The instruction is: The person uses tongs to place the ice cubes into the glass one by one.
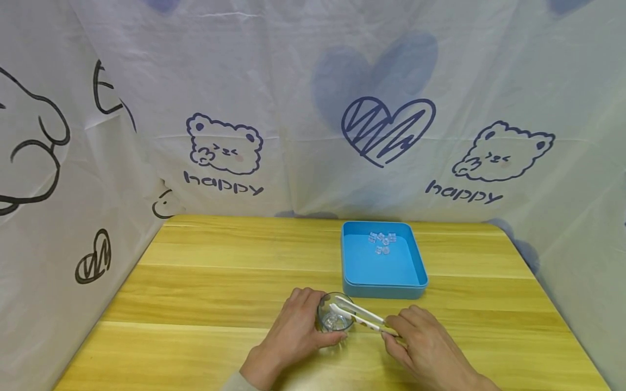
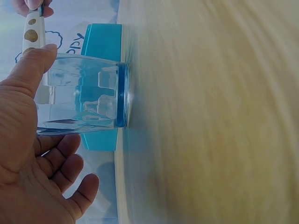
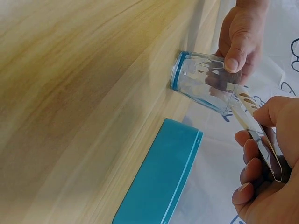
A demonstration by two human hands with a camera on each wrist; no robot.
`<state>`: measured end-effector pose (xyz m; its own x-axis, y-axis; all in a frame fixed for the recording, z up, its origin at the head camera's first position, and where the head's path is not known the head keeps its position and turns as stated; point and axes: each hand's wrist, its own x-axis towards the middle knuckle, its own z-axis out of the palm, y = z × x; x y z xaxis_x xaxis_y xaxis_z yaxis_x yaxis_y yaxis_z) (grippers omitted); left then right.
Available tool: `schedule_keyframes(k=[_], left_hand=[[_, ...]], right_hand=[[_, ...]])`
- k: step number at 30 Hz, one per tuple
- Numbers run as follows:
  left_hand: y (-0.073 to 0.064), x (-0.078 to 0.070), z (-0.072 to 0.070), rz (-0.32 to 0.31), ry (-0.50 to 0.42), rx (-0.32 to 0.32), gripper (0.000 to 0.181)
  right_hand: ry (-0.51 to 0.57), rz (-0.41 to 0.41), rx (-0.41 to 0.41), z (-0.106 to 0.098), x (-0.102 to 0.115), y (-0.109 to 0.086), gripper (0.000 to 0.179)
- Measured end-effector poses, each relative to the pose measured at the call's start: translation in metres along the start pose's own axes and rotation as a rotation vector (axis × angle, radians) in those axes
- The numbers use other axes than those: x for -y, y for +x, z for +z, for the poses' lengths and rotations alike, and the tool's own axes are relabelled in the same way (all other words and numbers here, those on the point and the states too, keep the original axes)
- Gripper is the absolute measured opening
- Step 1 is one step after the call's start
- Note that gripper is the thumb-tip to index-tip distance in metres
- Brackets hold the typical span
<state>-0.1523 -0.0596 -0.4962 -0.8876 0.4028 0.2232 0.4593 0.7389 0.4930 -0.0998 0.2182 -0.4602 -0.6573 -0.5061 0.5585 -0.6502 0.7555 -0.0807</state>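
A clear drinking glass stands upright on the table, with my left hand holding its side between thumb and fingers. Several clear ice-like cubes lie at the bottom of the glass, seen through its wall in the left wrist view. My right hand grips a pair of tongs with white, brown-spotted arms. The tips of the tongs reach in through the glass's mouth, above the cubes; I cannot tell whether they pinch anything.
Just behind the glass is a blue square box, open at the top. Several clear cubes lie toward its far side. The wooden table ends at a printed white curtain at the back and sides.
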Motion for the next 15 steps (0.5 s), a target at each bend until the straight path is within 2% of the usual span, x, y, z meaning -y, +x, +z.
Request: schedule_keyframes(k=[8, 15], left_hand=[[-0.0003, -0.0001, 0.0004, 0.004, 0.001, -0.003, 0.075], [-0.0008, -0.0012, -0.0003, -0.008, 0.008, 0.006, 0.075]], right_hand=[[-0.009, 0.012, 0.017, -0.0001, 0.0003, -0.0008, 0.015], [-0.011, 0.010, 0.006, 0.0005, -0.0007, -0.0009, 0.018]])
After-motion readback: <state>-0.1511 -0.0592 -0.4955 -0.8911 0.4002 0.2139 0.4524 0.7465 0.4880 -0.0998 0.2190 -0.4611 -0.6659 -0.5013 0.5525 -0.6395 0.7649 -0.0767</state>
